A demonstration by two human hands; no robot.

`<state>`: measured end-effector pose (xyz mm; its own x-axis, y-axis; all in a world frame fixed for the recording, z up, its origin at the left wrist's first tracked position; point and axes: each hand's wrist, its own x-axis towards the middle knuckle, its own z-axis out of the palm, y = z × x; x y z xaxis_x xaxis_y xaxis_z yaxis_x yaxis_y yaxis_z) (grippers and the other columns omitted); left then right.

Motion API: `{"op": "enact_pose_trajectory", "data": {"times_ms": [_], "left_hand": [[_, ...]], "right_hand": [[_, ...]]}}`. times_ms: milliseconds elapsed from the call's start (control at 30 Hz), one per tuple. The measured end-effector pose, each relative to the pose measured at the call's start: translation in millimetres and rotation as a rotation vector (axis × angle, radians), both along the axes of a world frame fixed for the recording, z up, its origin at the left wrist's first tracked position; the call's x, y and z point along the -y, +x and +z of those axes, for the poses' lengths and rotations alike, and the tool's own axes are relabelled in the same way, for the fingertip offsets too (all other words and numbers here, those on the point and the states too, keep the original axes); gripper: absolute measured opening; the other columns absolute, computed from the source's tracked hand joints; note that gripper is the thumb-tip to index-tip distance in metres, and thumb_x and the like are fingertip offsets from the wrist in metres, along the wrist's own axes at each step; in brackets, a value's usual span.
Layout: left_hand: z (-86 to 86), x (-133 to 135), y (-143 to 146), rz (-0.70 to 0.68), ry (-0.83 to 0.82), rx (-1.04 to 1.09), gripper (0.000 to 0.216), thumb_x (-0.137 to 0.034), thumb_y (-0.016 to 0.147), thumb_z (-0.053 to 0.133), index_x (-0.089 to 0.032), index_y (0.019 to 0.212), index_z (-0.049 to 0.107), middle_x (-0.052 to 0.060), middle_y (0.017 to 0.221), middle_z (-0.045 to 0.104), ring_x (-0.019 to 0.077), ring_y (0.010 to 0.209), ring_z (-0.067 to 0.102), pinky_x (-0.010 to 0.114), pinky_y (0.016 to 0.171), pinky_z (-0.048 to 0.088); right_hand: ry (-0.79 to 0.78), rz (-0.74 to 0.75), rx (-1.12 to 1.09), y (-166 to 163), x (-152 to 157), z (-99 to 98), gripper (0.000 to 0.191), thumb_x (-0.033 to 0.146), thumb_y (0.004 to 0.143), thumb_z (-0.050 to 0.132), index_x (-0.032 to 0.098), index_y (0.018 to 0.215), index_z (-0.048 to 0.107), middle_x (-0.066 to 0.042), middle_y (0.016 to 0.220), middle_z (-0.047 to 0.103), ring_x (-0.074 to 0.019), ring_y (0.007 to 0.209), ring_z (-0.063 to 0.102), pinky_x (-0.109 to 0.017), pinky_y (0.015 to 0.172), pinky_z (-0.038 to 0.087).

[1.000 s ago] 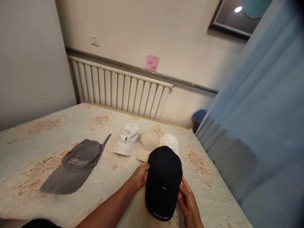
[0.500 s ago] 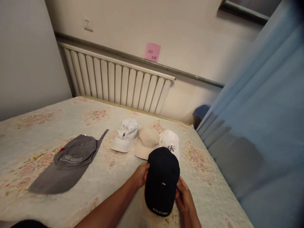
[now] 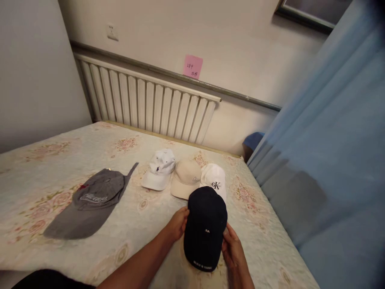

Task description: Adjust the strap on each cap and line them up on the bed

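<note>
I hold a black baseball cap (image 3: 205, 226) by its two sides, brim toward me, just above the bed. My left hand (image 3: 178, 222) grips its left side and my right hand (image 3: 231, 249) grips its right side. Just beyond it lies a row of three caps: a white cap with a small logo (image 3: 159, 173), a beige cap (image 3: 185, 178) and a white cap with black letters (image 3: 214, 180), whose near edge the black cap covers. A flattened grey cap (image 3: 87, 202) lies to the left on the bed.
The bed (image 3: 60, 156) has a pale floral cover. A white radiator (image 3: 144, 104) runs along the far wall under a pink note (image 3: 192, 66). A blue curtain (image 3: 337, 160) hangs along the right side of the bed.
The black cap has sunk a little lower toward the bed. The white lettered cap behind it shows more. The view has tilted down slightly.
</note>
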<state>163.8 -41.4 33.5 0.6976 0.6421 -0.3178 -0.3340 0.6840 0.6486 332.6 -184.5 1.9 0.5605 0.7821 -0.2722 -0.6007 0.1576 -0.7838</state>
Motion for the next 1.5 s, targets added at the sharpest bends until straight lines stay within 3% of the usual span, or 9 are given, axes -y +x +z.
{"op": "enact_pose_trajectory", "data": {"times_ms": [433,567,1033,1233,1500], "left_hand": [[-14.2,14,-3,-0.024,0.033,0.068,0.032,-0.018,0.071,0.067,-0.013,0.103,0.064,0.011,0.100,0.071,0.0240,0.090,0.068,0.032,0.078,0.052],[-18.8,17,-6,-0.008,0.021,0.065,0.039,-0.014,0.070,0.067,-0.015,0.109,0.063,0.011,0.102,0.071,0.0231,0.089,0.068,0.032,0.077,0.053],[-23.2,25,-10,0.084,0.038,0.023,0.042,-0.010,0.074,0.063,-0.012,0.115,0.059,0.012,0.102,0.071,0.0208,0.087,0.068,0.031,0.080,0.052],[-29.3,26,-10,0.094,0.034,0.021,0.046,-0.007,0.073,0.061,-0.012,0.118,0.055,0.012,0.097,0.072,0.0201,0.084,0.069,0.030,0.076,0.053],[-39.5,27,-12,0.114,0.047,0.008,0.042,-0.012,0.074,0.064,-0.013,0.116,0.056,0.010,0.092,0.072,0.0181,0.078,0.068,0.028,0.073,0.052]], "right_hand": [[-0.024,0.006,0.036,3,7,-11.0,0.065,0.024,0.059,0.081,0.023,0.119,0.058,-0.004,0.095,0.075,-0.0213,0.082,0.071,-0.030,0.072,0.057],[-0.031,0.007,0.055,3,8,-13.4,0.066,0.025,0.059,0.081,0.023,0.120,0.058,-0.001,0.085,0.075,-0.0195,0.074,0.070,-0.029,0.067,0.057],[-0.064,-0.055,0.128,-3,10,-11.6,0.066,0.031,0.058,0.081,0.022,0.120,0.059,-0.002,0.083,0.075,-0.0201,0.068,0.069,-0.028,0.057,0.055],[-0.027,-0.081,0.076,-7,10,-9.0,0.067,0.029,0.057,0.082,0.019,0.119,0.059,-0.006,0.096,0.075,-0.0250,0.089,0.069,-0.034,0.077,0.056],[-0.017,-0.077,0.105,-11,14,-5.6,0.069,0.030,0.059,0.081,0.018,0.122,0.056,-0.005,0.092,0.075,-0.0236,0.086,0.070,-0.036,0.082,0.054]]}}
